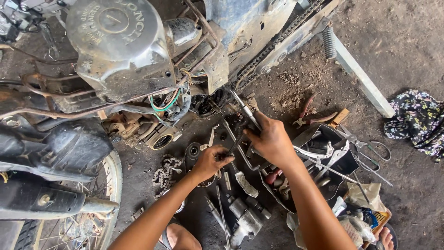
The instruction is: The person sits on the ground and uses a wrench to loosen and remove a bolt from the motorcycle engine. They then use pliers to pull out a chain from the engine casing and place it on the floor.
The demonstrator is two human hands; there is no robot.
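A dirty motorcycle engine (125, 51) with a round grey side cover fills the upper left. My right hand (273, 141) grips a long metal tool (245, 110) that reaches up toward the dark sprocket area (208, 103) under the engine. My left hand (210, 161) is closed on a dark greasy part (235, 144), apparently a chain, just below and left of the right hand. The drive chain (277, 39) runs up to the right along the swingarm.
A loose chain heap (165, 170) and a sprocket (192, 151) lie on the dirt floor. A black tray (319, 162) holds wrenches and pliers. Sockets and an impact tool (245, 217) lie below. A spoked wheel (88, 213) sits lower left, patterned cloth (416, 120) right.
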